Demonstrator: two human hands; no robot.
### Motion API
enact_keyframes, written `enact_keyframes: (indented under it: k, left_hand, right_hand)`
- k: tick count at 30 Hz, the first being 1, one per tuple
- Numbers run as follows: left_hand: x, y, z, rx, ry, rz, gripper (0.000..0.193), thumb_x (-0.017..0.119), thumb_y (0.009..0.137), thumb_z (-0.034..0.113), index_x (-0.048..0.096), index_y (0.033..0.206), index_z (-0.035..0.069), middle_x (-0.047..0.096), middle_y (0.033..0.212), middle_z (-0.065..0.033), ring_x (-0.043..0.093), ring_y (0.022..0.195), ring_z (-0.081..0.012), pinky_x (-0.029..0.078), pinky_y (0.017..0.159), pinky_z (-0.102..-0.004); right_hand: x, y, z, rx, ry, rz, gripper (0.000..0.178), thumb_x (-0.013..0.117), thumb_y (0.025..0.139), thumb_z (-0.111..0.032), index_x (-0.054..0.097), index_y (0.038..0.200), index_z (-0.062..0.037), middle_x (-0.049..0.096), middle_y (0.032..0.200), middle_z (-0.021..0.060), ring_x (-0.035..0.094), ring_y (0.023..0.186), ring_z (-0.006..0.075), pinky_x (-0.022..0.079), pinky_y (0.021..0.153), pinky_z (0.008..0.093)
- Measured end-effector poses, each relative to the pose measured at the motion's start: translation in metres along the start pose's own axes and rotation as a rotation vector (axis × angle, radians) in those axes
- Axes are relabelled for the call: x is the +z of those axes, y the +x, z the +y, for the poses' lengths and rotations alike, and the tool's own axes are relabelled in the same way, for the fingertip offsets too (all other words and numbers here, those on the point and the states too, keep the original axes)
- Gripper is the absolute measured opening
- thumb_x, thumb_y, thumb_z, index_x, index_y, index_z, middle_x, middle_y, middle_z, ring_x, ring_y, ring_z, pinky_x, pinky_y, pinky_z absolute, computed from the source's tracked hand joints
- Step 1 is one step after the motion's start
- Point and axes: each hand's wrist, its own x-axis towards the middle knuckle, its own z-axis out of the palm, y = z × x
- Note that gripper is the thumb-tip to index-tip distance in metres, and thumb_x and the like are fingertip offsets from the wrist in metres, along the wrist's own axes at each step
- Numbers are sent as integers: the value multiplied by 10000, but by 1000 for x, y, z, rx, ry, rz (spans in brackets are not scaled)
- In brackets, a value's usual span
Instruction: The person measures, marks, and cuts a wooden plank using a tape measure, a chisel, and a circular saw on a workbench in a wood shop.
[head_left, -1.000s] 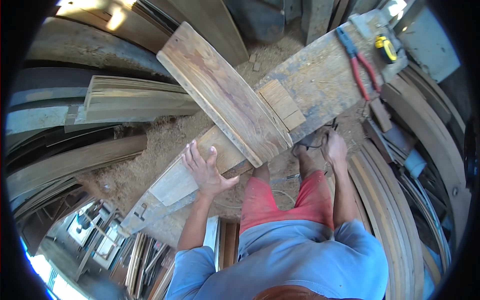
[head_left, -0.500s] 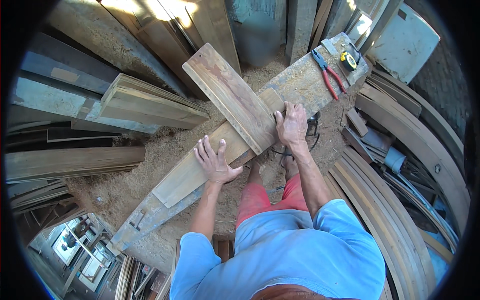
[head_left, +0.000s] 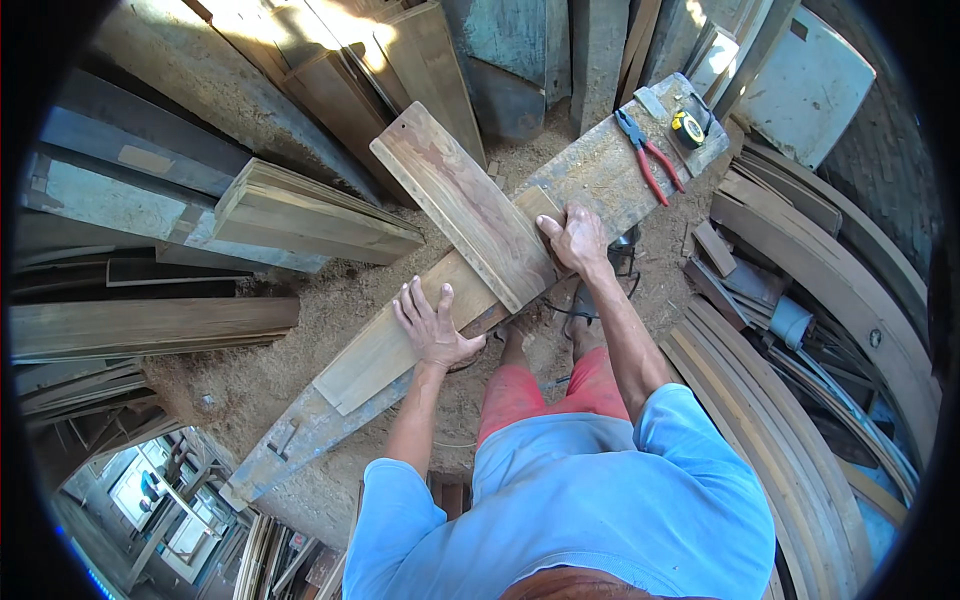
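Note:
A long pale wooden board (head_left: 365, 358) lies along a narrow, worn bench plank (head_left: 275, 435). Across it rests a shorter brown board (head_left: 455, 195) with a strip along its near edge, making a cross shape. My left hand (head_left: 432, 325) lies on the long board with fingers spread, left of the crossing piece. At the crossing piece's right edge, my right hand (head_left: 578, 240) grips the boards, its thumb stretched over the top and its other fingers bent and partly hidden. Red-handled pliers (head_left: 648, 155) and a yellow-and-black tape measure (head_left: 688, 129) sit at the plank's far right end.
Stacked boards (head_left: 310, 215) stand to the left, and more planks lean along the back. Curved wooden pieces (head_left: 770, 430) fill the right side. Sawdust (head_left: 230, 375) covers the ground. A dark power tool with a cord (head_left: 625, 250) is partly hidden beneath the plank.
My right thumb has moved up and left along the crossing board's edge. The left hand stays flat in its place. The whole view has shifted slightly.

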Motion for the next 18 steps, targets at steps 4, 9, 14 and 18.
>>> enact_keyframes:
  k: [4,9,14,18]
  left_hand:
    - [1,4,2,1,-23,60,1334,928,460,565,226,1563,297,236,1596,-330,231,1471,-565,151,1180,-750]
    - [1,3,-2,-2,-4,34,1332,918,466,576,227,1573,309,249,1593,-330,235,1472,-560,151,1187,-744]
    - [1,4,2,-6,5,16,1361,918,455,594,213,1585,316,257,1594,-326,234,1480,-554,159,1185,-740]
    - [3,3,2,-1,36,23,1376,920,449,610,208,1588,307,252,1605,-325,246,1481,-550,173,1185,-733]
  right_hand:
    - [-9,-28,-40,-96,141,-56,286,673,930,-287,640,983,-9,705,808,228,698,711,419,579,714,503]
    - [-46,-14,8,46,256,-36,343,676,902,-261,642,1067,38,700,901,196,703,856,283,569,770,436]
    - [-58,6,64,121,326,20,359,734,867,-313,607,907,20,641,796,130,618,743,232,512,701,407]
    - [-54,17,69,174,397,25,382,751,871,-332,592,877,15,621,770,130,603,737,220,507,702,399]
